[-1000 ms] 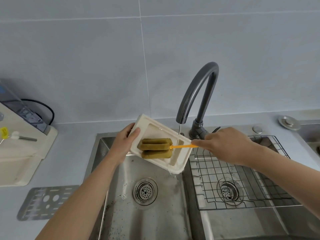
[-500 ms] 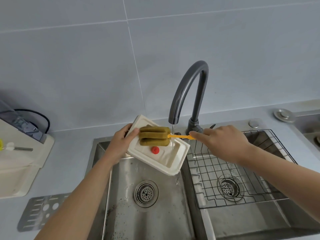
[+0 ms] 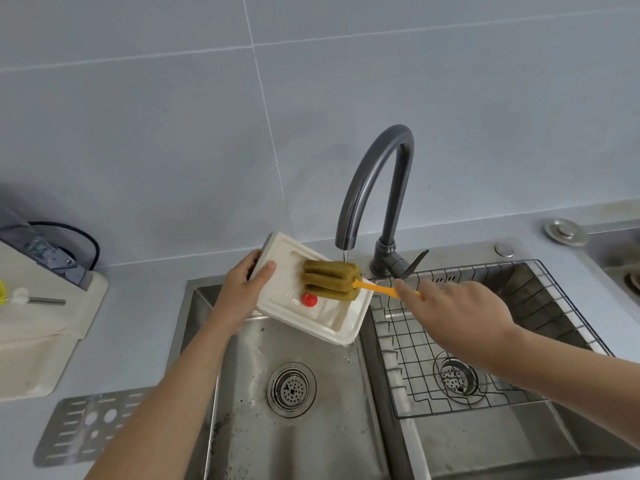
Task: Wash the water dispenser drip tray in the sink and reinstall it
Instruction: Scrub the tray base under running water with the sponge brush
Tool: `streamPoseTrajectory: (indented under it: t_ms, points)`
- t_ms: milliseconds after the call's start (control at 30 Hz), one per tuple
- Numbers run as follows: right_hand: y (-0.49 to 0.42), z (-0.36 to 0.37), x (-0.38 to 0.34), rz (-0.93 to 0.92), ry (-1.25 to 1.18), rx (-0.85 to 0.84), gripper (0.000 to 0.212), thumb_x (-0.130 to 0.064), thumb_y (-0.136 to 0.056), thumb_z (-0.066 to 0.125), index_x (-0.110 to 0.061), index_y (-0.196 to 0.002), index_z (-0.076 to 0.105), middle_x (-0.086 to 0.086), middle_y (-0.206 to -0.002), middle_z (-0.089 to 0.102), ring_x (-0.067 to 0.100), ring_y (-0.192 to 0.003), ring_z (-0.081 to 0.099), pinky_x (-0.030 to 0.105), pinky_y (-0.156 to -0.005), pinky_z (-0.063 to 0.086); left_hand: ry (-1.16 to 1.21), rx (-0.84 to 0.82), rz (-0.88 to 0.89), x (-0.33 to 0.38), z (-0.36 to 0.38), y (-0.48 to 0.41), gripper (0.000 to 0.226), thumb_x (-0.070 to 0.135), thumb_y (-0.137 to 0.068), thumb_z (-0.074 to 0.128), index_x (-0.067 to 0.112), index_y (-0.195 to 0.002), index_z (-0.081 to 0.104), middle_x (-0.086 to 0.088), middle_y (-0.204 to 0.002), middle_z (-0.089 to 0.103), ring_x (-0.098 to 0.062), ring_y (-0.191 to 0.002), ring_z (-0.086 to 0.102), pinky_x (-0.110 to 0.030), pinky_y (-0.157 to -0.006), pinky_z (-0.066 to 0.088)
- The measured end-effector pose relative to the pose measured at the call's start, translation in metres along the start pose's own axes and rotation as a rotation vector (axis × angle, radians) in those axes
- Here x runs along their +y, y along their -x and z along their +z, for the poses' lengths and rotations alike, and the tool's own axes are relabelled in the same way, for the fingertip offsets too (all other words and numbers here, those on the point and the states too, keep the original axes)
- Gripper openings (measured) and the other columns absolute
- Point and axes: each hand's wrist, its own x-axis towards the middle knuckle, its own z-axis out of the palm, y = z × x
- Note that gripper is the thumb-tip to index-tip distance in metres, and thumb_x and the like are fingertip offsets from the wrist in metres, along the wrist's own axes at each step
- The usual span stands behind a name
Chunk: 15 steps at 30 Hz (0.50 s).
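A cream plastic drip tray [image 3: 277, 306] is held tilted over the left basin of the steel sink [image 3: 242, 427], open side toward me, with a small red float [image 3: 309, 299] inside it. My left hand [image 3: 239, 299] grips its left edge, thumb on the rim. My right hand [image 3: 460, 317] holds the orange handle of a sponge brush [image 3: 329, 280], whose olive-green sponge head lies inside the tray under the spout. A thin stream of water falls from the dark grey faucet [image 3: 377, 178] onto the sponge.
A wire rack [image 3: 433, 341] sits in the right basin. The cream water dispenser [image 3: 38, 327] stands on the counter at left, with a perforated metal grille plate [image 3: 83, 431] lying in front of it. A round metal cap [image 3: 565, 231] lies at the far right.
The sponge brush slid up and to the right inside the tray, uncovering the red float. My view shifted slightly; both hands kept their grips.
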Motion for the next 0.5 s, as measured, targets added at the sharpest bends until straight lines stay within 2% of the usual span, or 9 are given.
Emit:
streamPoseTrajectory:
  t_ms: [67,100,167,267,367,433,500]
  points:
    - [0.007,0.010,-0.004,0.002,-0.063,-0.005,0.059,-0.004,-0.091,0.037,-0.010,-0.144,0.014,0.009,-0.115,0.056,0.026,-0.088,0.065,0.029,-0.048,0.030,0.021,0.013,0.013,-0.002,0.001,-0.001,0.017,0.022,-0.090,0.052,0.038,-0.094,0.058,0.009,-0.093,0.064,-0.010,-0.086,0.059,-0.027,-0.073,0.049]
    - [0.009,0.014,-0.002,0.014,-0.060,-0.017,0.058,-0.003,-0.092,0.035,-0.010,-0.144,0.011,0.009,-0.118,0.055,0.026,-0.090,0.064,0.027,-0.045,0.025,0.034,0.019,0.018,-0.003,0.001,-0.001,0.018,0.021,-0.090,0.052,0.037,-0.096,0.058,0.009,-0.094,0.064,-0.010,-0.086,0.059,-0.028,-0.075,0.048]
    - [0.013,0.019,0.000,0.009,-0.048,-0.015,0.054,-0.004,-0.092,0.034,-0.010,-0.143,0.016,0.006,-0.114,0.057,0.024,-0.090,0.064,0.027,-0.043,0.019,0.068,0.030,0.027,-0.005,0.004,-0.002,0.019,0.018,-0.090,0.053,0.035,-0.097,0.058,0.008,-0.095,0.064,-0.012,-0.088,0.059,-0.032,-0.079,0.048]
    - [0.016,0.015,0.000,0.017,-0.054,-0.066,0.043,-0.002,-0.093,0.033,-0.009,-0.135,0.029,0.003,-0.100,0.058,0.022,-0.081,0.063,0.026,-0.041,0.017,0.084,0.031,0.040,-0.007,0.009,-0.003,0.018,0.018,-0.090,0.053,0.031,-0.103,0.057,0.005,-0.098,0.063,-0.016,-0.092,0.059,-0.035,-0.082,0.048]
    - [0.017,0.007,0.000,0.010,-0.021,-0.121,0.037,0.000,-0.091,0.033,-0.009,-0.126,0.039,-0.001,-0.071,0.037,0.020,-0.068,0.052,0.025,-0.041,0.017,0.113,0.037,0.067,-0.007,0.017,-0.001,0.019,0.020,-0.090,0.053,0.032,-0.104,0.056,0.010,-0.096,0.064,-0.005,-0.088,0.060,-0.018,-0.070,0.051]
    - [0.019,0.005,0.000,-0.001,-0.040,-0.127,0.036,0.001,-0.091,0.033,-0.009,-0.125,0.040,-0.002,-0.070,0.035,0.021,-0.072,0.057,0.025,-0.041,0.018,0.147,0.035,0.074,-0.007,0.021,-0.002,0.019,0.019,-0.090,0.052,0.028,-0.107,0.056,0.010,-0.097,0.064,-0.004,-0.088,0.060,-0.014,-0.064,0.051]
    - [0.022,0.003,-0.002,-0.012,-0.083,-0.121,0.037,0.002,-0.091,0.033,-0.009,-0.126,0.039,0.002,-0.082,0.051,0.023,-0.084,0.063,0.025,-0.046,0.026,0.170,0.023,0.071,-0.008,0.023,-0.004,0.021,0.019,-0.090,0.052,0.027,-0.110,0.055,0.007,-0.101,0.063,-0.008,-0.093,0.060,-0.020,-0.070,0.052]
